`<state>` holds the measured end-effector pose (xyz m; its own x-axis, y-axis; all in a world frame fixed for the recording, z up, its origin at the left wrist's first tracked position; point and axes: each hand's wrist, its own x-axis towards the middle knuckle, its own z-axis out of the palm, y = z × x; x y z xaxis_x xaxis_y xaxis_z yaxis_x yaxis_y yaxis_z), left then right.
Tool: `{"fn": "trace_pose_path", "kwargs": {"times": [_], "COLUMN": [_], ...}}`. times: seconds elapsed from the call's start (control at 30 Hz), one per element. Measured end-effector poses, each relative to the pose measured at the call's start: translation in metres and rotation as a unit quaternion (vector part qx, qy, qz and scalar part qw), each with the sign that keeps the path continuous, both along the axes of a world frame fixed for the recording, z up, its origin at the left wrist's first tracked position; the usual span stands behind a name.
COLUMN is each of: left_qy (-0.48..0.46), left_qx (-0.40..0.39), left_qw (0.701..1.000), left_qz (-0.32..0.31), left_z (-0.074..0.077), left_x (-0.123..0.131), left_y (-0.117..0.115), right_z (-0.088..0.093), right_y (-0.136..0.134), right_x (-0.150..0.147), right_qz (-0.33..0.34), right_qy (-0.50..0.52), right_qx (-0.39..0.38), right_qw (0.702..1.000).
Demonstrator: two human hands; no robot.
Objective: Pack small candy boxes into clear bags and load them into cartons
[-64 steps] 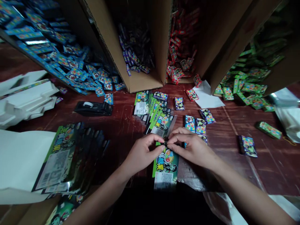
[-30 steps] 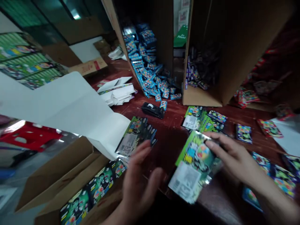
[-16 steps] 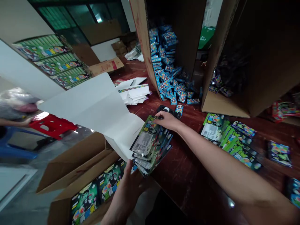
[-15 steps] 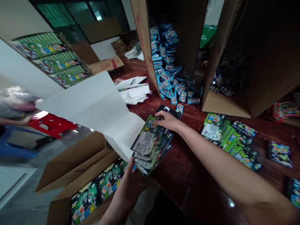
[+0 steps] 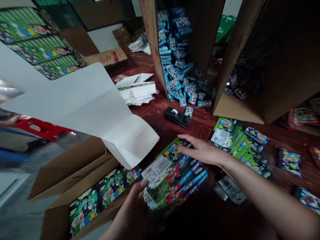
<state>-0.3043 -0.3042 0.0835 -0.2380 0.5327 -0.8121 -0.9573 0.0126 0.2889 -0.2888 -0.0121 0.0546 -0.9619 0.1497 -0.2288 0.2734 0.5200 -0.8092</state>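
A fanned stack of green-and-black printed candy packets [image 5: 172, 173], with a white barcode label on the top one, is held between my hands over the table's near edge. My left hand [image 5: 135, 206] is closed on its lower left corner, thumb on top. My right hand [image 5: 202, 150] grips the upper right edge, some fingers hidden. Just left of the stack, an unfolded white card box [image 5: 130, 133] lies with its plain inside up. A black tape dispenser [image 5: 176, 116] stands beyond my right hand. Under my right forearm lies a labelled packet [image 5: 232, 190], partly covered.
An open cardboard carton [image 5: 72, 170] at lower left holds printed green boxes. More green packets [image 5: 240, 146] lie fanned at right. Tipped cartons at the back spill small blue packs [image 5: 180, 76]. Folded white card [image 5: 140, 90] lies behind. A person's hand [image 5: 10, 120] shows near a red stool [image 5: 45, 128].
The stack has moved right and toward me, away from the white card box, and is spread wider. My right hand has moved with it, uncovering the tape dispenser. The view has shifted slightly.
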Motion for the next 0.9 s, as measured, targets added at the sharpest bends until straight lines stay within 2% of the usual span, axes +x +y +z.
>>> {"fn": "trace_pose_path", "kwargs": {"times": [0.1,0.2,0.4,0.57,0.7,0.9], "left_qy": [-0.054,-0.085,-0.074,-0.086,-0.083,-0.066], "left_qx": [0.017,0.022,0.035,0.067,0.059,0.051], "left_qw": [0.997,0.994,0.996,0.994,0.995,0.996], "left_qz": [-0.054,-0.068,-0.028,-0.005,0.006,0.017], "left_z": [-0.007,-0.019,-0.027,-0.032,-0.036,-0.036], "left_x": [-0.01,-0.02,-0.023,-0.02,-0.019,-0.014], "left_y": [0.011,0.02,0.017,0.012,0.012,0.012], "right_z": [0.002,-0.004,-0.019,-0.007,0.004,0.001], "right_y": [0.005,0.006,0.01,0.005,-0.005,-0.008], "right_x": [-0.001,-0.014,-0.034,-0.03,-0.016,-0.007], "right_qz": [0.126,0.223,0.266,0.272,0.263,0.263], "right_qy": [0.068,0.046,0.003,0.043,0.065,0.042], "right_qx": [0.078,0.103,0.105,0.106,0.118,0.122], "right_qw": [0.987,0.968,0.958,0.956,0.955,0.956]}}
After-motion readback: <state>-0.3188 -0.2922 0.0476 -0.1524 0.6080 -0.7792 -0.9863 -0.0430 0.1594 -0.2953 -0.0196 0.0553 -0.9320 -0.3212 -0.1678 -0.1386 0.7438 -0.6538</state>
